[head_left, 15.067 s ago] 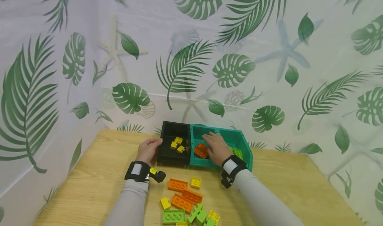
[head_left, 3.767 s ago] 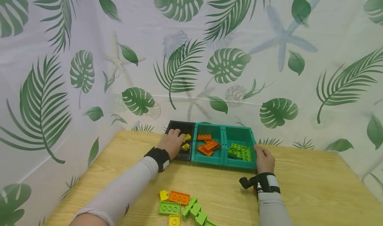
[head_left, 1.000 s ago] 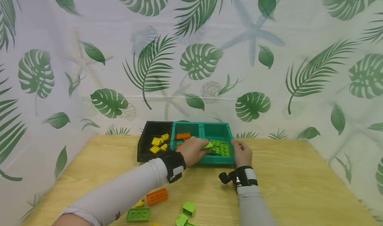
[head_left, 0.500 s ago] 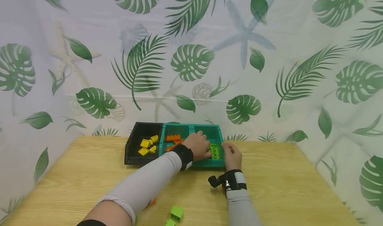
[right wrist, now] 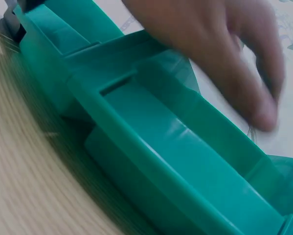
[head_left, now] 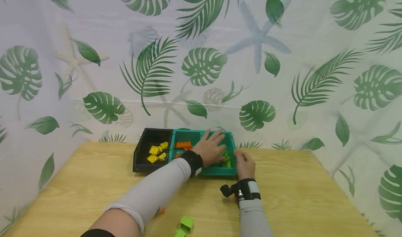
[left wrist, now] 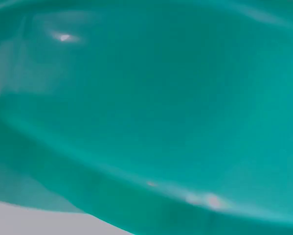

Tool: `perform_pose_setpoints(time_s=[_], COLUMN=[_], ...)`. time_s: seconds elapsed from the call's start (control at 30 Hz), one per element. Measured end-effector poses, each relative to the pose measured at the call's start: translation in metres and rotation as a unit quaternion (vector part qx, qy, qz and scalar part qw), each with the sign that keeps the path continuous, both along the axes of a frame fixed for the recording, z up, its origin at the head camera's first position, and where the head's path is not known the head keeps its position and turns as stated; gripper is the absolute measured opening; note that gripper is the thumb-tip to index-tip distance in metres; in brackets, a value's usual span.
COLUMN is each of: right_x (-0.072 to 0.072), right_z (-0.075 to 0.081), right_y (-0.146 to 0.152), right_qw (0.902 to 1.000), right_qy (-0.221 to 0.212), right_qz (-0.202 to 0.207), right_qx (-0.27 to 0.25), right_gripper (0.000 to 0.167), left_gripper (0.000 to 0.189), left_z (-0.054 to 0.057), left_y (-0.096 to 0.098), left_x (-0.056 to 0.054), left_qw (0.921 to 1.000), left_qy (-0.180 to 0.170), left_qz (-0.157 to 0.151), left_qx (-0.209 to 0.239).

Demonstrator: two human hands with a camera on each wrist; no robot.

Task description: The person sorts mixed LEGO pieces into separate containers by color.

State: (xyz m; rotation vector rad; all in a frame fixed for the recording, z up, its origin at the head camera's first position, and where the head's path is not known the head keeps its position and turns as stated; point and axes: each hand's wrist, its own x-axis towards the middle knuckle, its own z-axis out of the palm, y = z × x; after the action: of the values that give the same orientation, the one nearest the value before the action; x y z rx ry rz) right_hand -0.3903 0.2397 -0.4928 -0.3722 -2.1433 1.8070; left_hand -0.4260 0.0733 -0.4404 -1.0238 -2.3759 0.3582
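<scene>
My left hand [head_left: 210, 149] reaches across over the right compartment of the teal bin [head_left: 220, 172], its fingers spread and holding nothing. Light green bricks [head_left: 227, 162] lie below its fingertips, partly hidden by the hand. At the bin's right end, my right hand [head_left: 245, 164] grips the side wall between thumb and curled fingers. Orange bricks [head_left: 183, 145] sit in the middle compartment, partly behind the left hand. Teal plastic wall [left wrist: 161, 98] fills the left wrist view. Blurred in the right wrist view, the left hand [right wrist: 219, 44] hovers over the bin.
A black bin [head_left: 140, 165] with several yellow bricks [head_left: 154, 150] adjoins the teal one on the left. Nearer on the wooden table [head_left: 289, 195] lie green bricks [head_left: 186, 223] and an orange brick [head_left: 161, 211], mostly covered by the left sleeve. A leaf-printed sheet hangs behind.
Fifteen seconds ago the left hand held the black bin while the right was in the teal one. A second ago the left hand held a green brick; it has let go and spread its fingers.
</scene>
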Motion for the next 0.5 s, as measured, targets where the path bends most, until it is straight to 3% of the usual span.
perform_pose_setpoints(time_s=[0.1, 0.2, 0.3, 0.4, 0.5], right_x=[0.000, -0.003, -0.005, -0.005, -0.004], right_z=[0.001, 0.002, 0.003, 0.002, 0.002], right_y=[0.000, -0.010, -0.013, -0.010, -0.005], right_qw=[1.0000, 0.9998, 0.9997, 0.9997, 0.9993], right_qy=[0.000, -0.002, -0.007, -0.017, -0.032], right_qz=[0.000, 0.008, 0.011, -0.002, -0.009], right_qx=[-0.007, -0.017, -0.021, -0.019, -0.017], right_gripper=[0.041, 0.043, 0.046, 0.047, 0.048], left_gripper=[0.051, 0.047, 0.043, 0.038, 0.037], left_z=[0.011, 0.022, 0.035, 0.043, 0.041], left_y=[-0.021, -0.066, -0.118, -0.170, -0.215], left_x=[0.002, 0.004, 0.010, 0.021, 0.036], left_qw=[0.9978, 0.9904, 0.9758, 0.9517, 0.9150], left_qy=[-0.046, -0.071, -0.099, -0.148, -0.206], left_qz=[0.025, 0.058, 0.108, 0.161, 0.202], left_qx=[0.041, 0.103, 0.163, 0.216, 0.282])
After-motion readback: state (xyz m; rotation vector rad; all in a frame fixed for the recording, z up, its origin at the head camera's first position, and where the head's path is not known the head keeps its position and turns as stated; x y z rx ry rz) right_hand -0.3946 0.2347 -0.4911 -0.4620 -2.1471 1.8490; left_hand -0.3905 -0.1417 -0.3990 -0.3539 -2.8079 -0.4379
